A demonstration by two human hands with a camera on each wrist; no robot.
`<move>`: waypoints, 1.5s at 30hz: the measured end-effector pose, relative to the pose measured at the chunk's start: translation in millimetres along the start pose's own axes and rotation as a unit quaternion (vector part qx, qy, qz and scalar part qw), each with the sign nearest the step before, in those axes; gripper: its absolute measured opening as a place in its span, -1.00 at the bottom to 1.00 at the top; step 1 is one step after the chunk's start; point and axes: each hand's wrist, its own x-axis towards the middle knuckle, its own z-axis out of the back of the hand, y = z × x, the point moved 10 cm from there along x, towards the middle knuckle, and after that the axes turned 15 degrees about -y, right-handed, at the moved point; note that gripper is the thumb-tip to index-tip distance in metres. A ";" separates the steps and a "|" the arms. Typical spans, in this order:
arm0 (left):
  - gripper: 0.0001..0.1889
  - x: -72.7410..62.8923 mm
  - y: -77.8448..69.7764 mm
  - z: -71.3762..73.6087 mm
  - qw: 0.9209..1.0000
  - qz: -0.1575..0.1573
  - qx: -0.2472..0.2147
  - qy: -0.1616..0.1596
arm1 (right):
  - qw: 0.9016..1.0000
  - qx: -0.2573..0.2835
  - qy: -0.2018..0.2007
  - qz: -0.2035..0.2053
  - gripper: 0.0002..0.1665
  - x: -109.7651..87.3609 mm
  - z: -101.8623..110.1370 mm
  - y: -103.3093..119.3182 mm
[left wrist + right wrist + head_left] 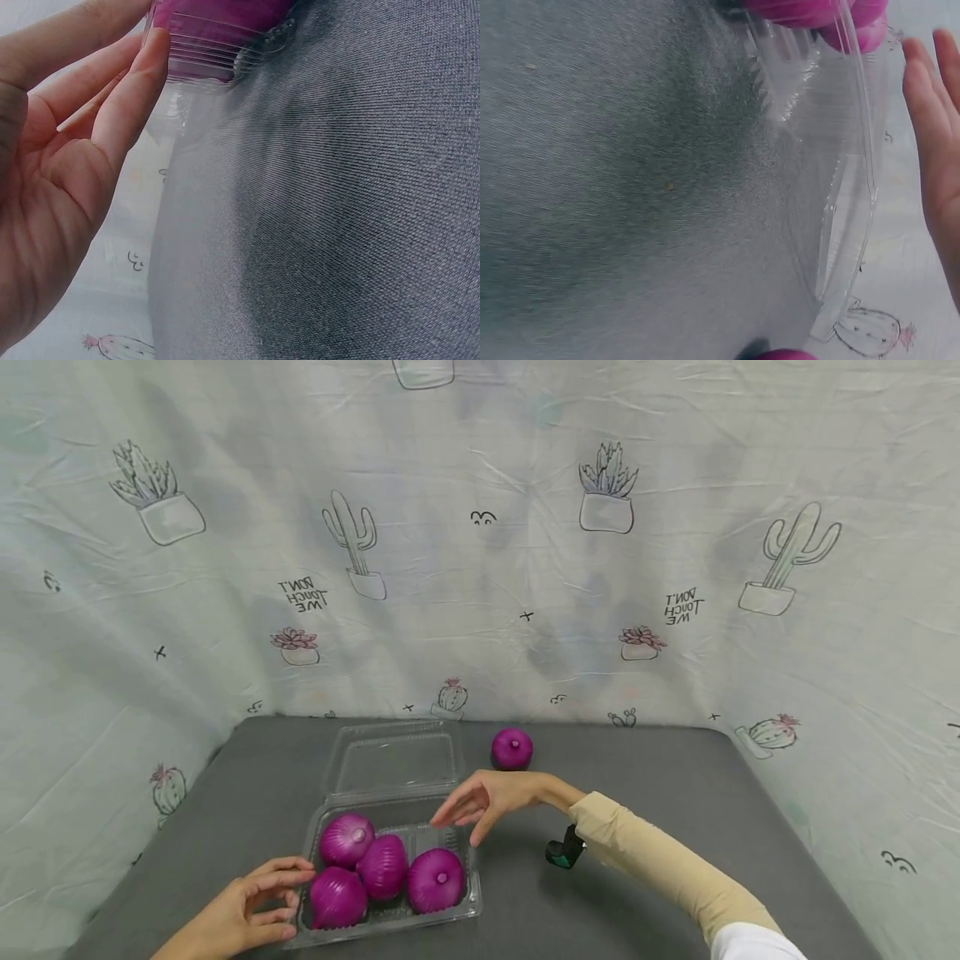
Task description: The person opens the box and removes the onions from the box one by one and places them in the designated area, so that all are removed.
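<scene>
A clear plastic clamshell box lies on the table with its lid folded back. Several purple onions sit in it: one at the back left, one at the front left, one in the middle and one at the front right. My left hand rests its fingertips against the box's left side. In the left wrist view its fingers touch the clear wall. My right hand hovers over the box's back right corner, fingers loosely bent, holding nothing.
Another purple onion stands on the grey table, behind my right hand. The transparent lid lies flat behind the box. A black wrist device hangs under my right sleeve. A cactus-print curtain encloses the back and sides.
</scene>
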 end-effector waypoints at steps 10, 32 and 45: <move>-0.53 1.5 4.8 0.7 1.000 0.016 0.019 -0.017 | 0.993 -0.033 0.097 -0.054 -0.33 35.1 -23.7 -10.4; -0.53 1.3 7.3 1.1 1.000 0.025 -0.006 -0.015 | 0.959 -0.137 0.221 -0.114 -0.20 49.8 -55.9 -44.6; -0.54 0.6 4.8 4.1 1.000 0.010 0.001 -0.016 | 0.950 -0.164 0.229 -0.134 -0.11 53.1 -58.0 -53.4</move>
